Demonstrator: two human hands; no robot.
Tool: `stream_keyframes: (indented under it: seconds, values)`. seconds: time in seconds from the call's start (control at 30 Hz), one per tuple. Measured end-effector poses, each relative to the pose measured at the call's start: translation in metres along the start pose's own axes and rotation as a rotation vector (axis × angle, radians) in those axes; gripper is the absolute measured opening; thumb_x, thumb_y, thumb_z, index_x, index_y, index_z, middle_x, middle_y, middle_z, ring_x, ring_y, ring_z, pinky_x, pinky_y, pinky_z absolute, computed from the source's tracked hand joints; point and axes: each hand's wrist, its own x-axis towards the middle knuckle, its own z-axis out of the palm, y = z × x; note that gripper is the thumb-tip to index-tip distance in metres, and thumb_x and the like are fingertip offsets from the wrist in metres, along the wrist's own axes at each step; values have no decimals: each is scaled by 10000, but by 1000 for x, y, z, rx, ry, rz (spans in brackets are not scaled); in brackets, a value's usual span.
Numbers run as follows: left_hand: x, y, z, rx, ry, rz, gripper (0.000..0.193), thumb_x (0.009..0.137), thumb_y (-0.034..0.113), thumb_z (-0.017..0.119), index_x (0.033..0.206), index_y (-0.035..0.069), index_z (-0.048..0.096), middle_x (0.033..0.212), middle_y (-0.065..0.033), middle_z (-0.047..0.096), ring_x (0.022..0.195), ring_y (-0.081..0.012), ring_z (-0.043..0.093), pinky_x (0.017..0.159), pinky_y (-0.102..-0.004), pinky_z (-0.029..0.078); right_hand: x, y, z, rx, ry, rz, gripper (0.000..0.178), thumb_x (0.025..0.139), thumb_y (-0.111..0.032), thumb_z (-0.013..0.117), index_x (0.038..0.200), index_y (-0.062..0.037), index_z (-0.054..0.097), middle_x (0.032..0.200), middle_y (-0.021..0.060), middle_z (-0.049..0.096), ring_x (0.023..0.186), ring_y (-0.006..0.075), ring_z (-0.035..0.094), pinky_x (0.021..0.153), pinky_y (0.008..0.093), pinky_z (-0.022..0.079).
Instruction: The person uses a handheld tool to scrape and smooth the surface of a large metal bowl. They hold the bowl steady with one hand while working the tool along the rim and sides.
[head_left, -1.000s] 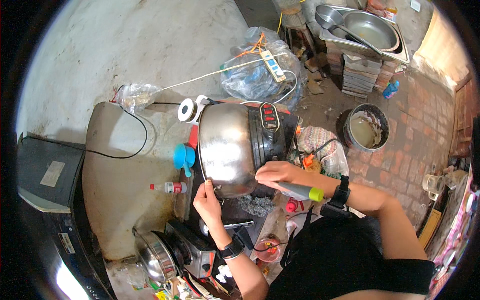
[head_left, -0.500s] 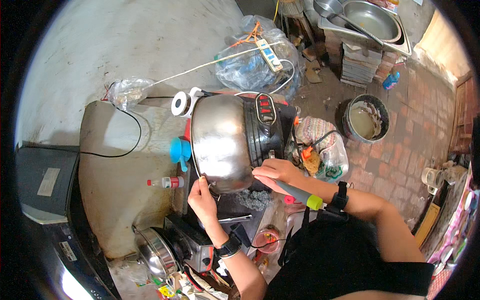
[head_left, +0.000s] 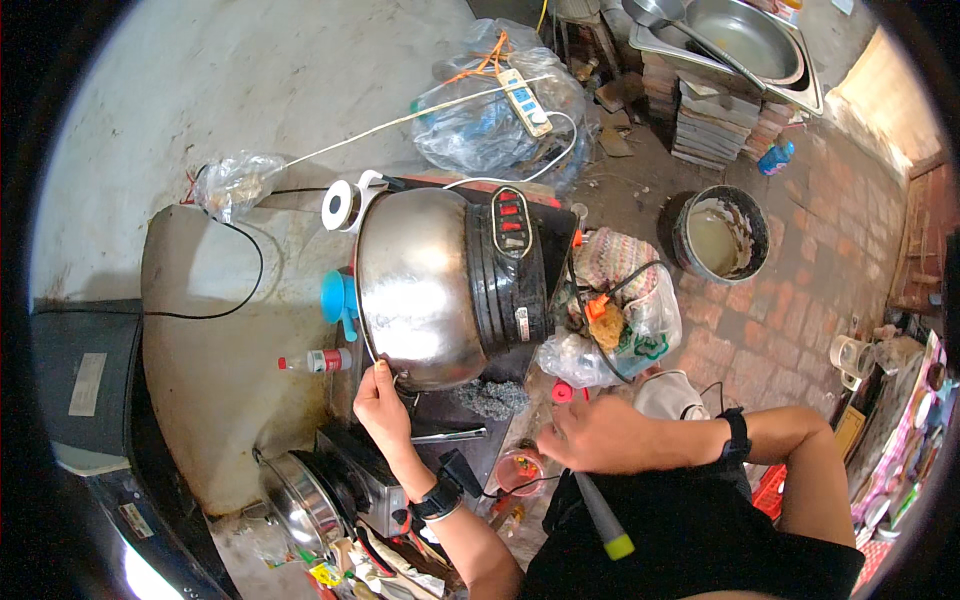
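A large steel cooker (head_left: pixel 430 285) with a black band and red buttons lies on its side on a worn bench (head_left: pixel 220 320). My left hand (head_left: pixel 378 402) grips the lower rim of its steel shell. My right hand (head_left: pixel 600 432) is low, in front of my body and away from the cooker, closed around a screwdriver (head_left: pixel 603 515) with a grey handle and yellow-green end. A clump of steel wool (head_left: pixel 492 396) lies just under the cooker.
A blue cup (head_left: pixel 338 298) and a small red-capped bottle (head_left: pixel 318 361) sit left of the cooker. A steel lid (head_left: pixel 300 500) lies near my left wrist. A bucket (head_left: pixel 720 235), a power strip (head_left: pixel 526 100) on a plastic bag, stacked bricks and a metal basin (head_left: pixel 740 40) stand beyond.
My right hand has drawn back from the cooker's side to my body, still holding the screwdriver. My left hand stays on the rim.
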Motion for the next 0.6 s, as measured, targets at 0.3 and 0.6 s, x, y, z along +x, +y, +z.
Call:
stream_keyframes:
  seconds: [0.3,0.6]
  values:
    - [-6,5,0,-40,12,-17,328,1018,238,584,913,-71,613,669,5,467,654,-87,386,559,-287,352,-7,-4,-39,776,-358,-61,309,914,-73,524,1196,30,452,1043,252,612,809,417,669,707,426,557]
    - [-1,9,1,-25,7,42,326,1017,250,579,982,-64,657,702,-58,582,695,-100,470,628,-305,443,-4,-11,-13,1940,-175,99,500,952,17,411,1450,2,439,1368,170,568,1134,250,659,1051,379,437]
